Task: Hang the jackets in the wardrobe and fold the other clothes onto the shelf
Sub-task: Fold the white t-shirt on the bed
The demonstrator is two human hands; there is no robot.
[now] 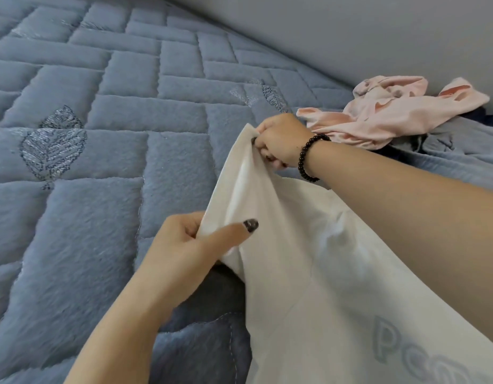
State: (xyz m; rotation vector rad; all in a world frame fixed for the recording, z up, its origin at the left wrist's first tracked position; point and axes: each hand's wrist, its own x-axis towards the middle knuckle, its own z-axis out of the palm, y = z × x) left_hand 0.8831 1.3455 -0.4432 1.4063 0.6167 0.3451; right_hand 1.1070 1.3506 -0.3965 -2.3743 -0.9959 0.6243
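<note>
I see no box, basket or shelf from the head camera; the only thing bearing anything is the bed, its blue quilted cover stitched in brick-like panels with embroidered leaves. On it, toward the far right, lies a crumpled pink garment heaped over some dark and blue-grey cloth that I cannot make out further. The far edge of the bed meets a plain grey wall running diagonally across the upper right, and the pink garment sits close against that line. To the left and ahead of me the cover is broad and bare, so there is plenty of free room on that side; the right side is crowded by the heap and by my own forearm. The white garment I am working with hangs up off the bed between my hands, with pale blue lettering showing near the lower right corner. My left hand is closed on one edge of it, thumb pressed along the cloth, dark-painted nail up. My right hand, a black bead bracelet on the wrist, is clenched on the cloth further out, lifting it into a peak just beside the pink garment.
</note>
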